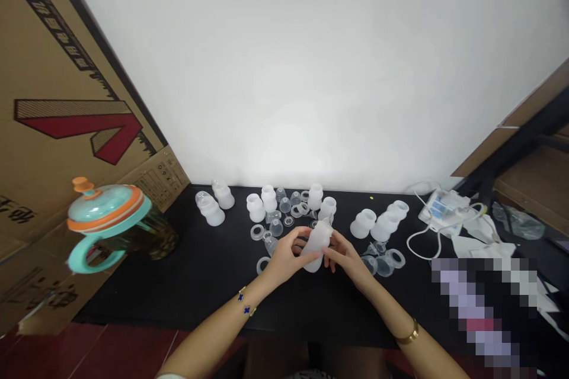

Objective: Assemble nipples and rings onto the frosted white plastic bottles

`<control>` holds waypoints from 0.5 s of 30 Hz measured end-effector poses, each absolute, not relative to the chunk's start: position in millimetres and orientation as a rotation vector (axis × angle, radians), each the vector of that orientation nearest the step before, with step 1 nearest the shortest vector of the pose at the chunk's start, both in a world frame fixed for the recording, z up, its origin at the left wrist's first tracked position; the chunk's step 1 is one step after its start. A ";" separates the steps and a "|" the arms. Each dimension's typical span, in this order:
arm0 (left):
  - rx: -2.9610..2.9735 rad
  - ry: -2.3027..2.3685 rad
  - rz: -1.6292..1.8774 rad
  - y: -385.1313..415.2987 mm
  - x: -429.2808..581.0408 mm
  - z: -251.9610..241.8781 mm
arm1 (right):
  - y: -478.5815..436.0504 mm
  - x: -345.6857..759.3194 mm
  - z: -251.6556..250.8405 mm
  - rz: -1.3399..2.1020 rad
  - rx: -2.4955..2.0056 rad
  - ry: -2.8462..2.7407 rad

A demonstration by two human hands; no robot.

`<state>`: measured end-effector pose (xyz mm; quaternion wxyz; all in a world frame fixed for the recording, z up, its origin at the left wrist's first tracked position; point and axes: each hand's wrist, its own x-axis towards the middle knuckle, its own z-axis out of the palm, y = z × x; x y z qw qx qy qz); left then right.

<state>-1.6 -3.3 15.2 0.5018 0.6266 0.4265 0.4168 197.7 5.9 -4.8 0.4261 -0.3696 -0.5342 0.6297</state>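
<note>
Between my two hands, over the front middle of the black table, a white translucent baby bottle (315, 245) is held tilted, its neck end up and to the right. My left hand (287, 254) has its fingers around the bottle's left side, thumb across the lower body. From the right, my right hand (347, 253) grips the same bottle near its neck. Just behind stand open-topped white bottles, one (328, 208) close to my fingers. Clear domed caps (276, 226) and a translucent ring (257, 232) lie beside my left hand; another ring (395, 258) lies right of my right hand.
Two capped bottles (210, 209) stand at back left, and several open bottles (384, 226) at right. A large teal-lidded jug (111, 213) stands left before a cardboard box (66, 71). White cables (440, 243) and papers (480, 246) lie at right. A white wall (293, 71) rises behind.
</note>
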 end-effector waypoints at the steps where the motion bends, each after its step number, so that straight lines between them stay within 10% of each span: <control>1: 1.550 1.050 1.009 -3.7 -1.2 15.3 | 6.1 197.3 -6.3 1.570 -0.927 -1.343; 15: 1.630 1.091 0.975 -4.3 -0.3 14.5 | 7.9 199.4 -15.0 1.565 -0.937 -1.365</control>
